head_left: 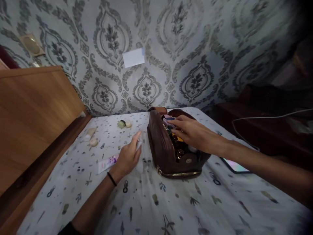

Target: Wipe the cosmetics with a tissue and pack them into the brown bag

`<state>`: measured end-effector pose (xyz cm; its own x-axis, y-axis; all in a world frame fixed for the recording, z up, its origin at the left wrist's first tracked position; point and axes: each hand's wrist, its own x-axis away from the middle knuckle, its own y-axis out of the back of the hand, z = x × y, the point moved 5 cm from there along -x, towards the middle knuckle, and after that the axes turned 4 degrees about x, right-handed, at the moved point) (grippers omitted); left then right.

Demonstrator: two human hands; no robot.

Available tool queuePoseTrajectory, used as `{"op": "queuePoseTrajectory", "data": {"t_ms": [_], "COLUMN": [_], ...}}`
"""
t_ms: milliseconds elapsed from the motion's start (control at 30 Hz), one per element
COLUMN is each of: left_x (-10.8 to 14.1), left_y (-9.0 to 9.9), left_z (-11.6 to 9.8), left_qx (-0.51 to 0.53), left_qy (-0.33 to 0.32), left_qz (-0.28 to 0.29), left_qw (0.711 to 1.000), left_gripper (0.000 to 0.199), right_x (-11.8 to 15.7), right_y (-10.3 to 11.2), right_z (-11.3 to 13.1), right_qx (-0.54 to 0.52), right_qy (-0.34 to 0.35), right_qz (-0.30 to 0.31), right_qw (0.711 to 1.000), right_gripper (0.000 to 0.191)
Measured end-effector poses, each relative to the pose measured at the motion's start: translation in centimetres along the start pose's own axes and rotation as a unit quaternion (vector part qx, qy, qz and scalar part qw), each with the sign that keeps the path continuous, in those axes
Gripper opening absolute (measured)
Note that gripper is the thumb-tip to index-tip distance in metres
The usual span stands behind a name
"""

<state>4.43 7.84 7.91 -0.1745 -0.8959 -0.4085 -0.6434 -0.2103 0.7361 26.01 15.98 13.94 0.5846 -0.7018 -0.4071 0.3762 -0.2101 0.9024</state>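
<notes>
A brown zip bag [162, 148] stands open on the patterned white sheet, packed with small items, including something yellow [178, 137]. My right hand [193, 132] reaches over its opening, fingers bent around a lilac and dark item [168, 120] near the far end. Left of the bag is my left hand [128, 158], thumb raised and fingers curled around something clear that I cannot make out. A white tube with a purple print [107, 163] lies beside that wrist.
Small green and cream containers [121, 124] sit toward the wall, with a beige tube [90, 133] and a small round item [93, 142] farther left. A phone [236, 165] lies right of the bag. A wooden panel [36, 120] borders the left; a white cable [269, 117] crosses the right.
</notes>
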Motion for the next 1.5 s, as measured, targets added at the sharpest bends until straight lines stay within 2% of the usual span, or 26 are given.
{"op": "queuePoseTrajectory", "data": {"t_ms": [67,133,267,333,400,500,567,633,733,800,867,967,1033,1067,1133,1200,1300,1400,1500], "left_x": [0.4,0.6,1.0,1.5,2.2,3.1,3.6,4.0,5.3,6.5,7.6,8.6,8.6,8.5,8.1,7.6,7.1,7.0,7.2], "left_y": [1.7,4.1,10.3,13.1,15.2,16.1,15.3,13.4,8.8,5.9,4.2,3.5,3.7,3.9,4.1,4.1,3.6,2.8,2.2], "left_z": [2.3,5.1,12.1,15.7,18.6,19.9,18.7,16.1,12.3,10.1,8.8,8.9,9.3,9.3,8.5,6.7,3.3,0.7,0.4], "left_qx": [-0.012,-0.030,-0.057,-0.046,-0.008,0.013,0.015,-0.010,-0.055,-0.106,-0.178,-0.227,-0.206,-0.180,-0.097,0.009,0.137,0.207,0.236], "left_qy": [0.037,0.065,0.115,0.171,0.228,0.251,0.228,0.169,0.136,0.083,0.024,0.000,0.006,0.012,0.032,0.061,0.112,0.132,0.152], "left_qz": [-0.027,-0.077,-0.244,-0.306,-0.352,-0.358,-0.339,-0.283,-0.118,-0.009,0.038,0.037,0.021,0.010,-0.010,-0.030,-0.065,-0.074,-0.101], "left_qw": [0.999,0.995,0.961,0.935,0.908,0.899,0.913,0.944,0.982,0.991,0.983,0.973,0.978,0.984,0.995,0.998,0.982,0.967,0.954], "left_gripper": [0.053,0.049,0.037,0.033,0.027,0.025,0.025,0.027,0.039,0.040,0.044,0.041,0.038,0.037,0.037,0.038,0.036,0.032,0.028], "right_x": [0.4,1.0,3.2,4.5,5.7,6.9,7.2,7.0,6.5,6.1,5.9,6.2,6.6,6.9,7.3,7.8,8.1,8.0,7.8], "right_y": [1.0,2.4,5.5,6.3,6.2,4.1,1.8,-1.1,-5.5,-8.0,-10.0,-12.9,-14.3,-14.7,-15.1,-15.2,-14.9,-14.4,-14.4], "right_z": [0.5,1.3,4.4,6.3,8.4,11.7,13.3,14.3,15.0,15.3,15.6,15.9,15.9,15.9,15.7,15.8,16.5,17.1,16.5], "right_qx": [0.000,-0.006,-0.046,-0.088,-0.137,-0.207,-0.256,-0.302,-0.357,-0.394,-0.448,-0.554,-0.615,-0.637,-0.667,-0.688,-0.732,-0.777,-0.780], "right_qy": [0.008,0.018,0.043,0.049,0.066,0.110,0.126,0.111,0.045,-0.003,-0.049,-0.140,-0.184,-0.196,-0.204,-0.206,-0.185,-0.170,-0.214], "right_qz": [-0.029,-0.067,-0.162,-0.189,-0.187,-0.140,-0.101,-0.043,0.037,0.071,0.095,0.140,0.153,0.142,0.114,0.093,0.106,0.126,0.120], "right_qw": [1.000,0.998,0.985,0.977,0.971,0.962,0.953,0.946,0.932,0.916,0.888,0.808,0.752,0.732,0.708,0.690,0.647,0.593,0.576], "right_gripper": [0.029,0.031,0.026,0.019,0.013,0.013,0.017,0.019,0.022,0.019,0.018,0.026,0.033,0.036,0.042,0.050,0.059,0.058,0.055]}}
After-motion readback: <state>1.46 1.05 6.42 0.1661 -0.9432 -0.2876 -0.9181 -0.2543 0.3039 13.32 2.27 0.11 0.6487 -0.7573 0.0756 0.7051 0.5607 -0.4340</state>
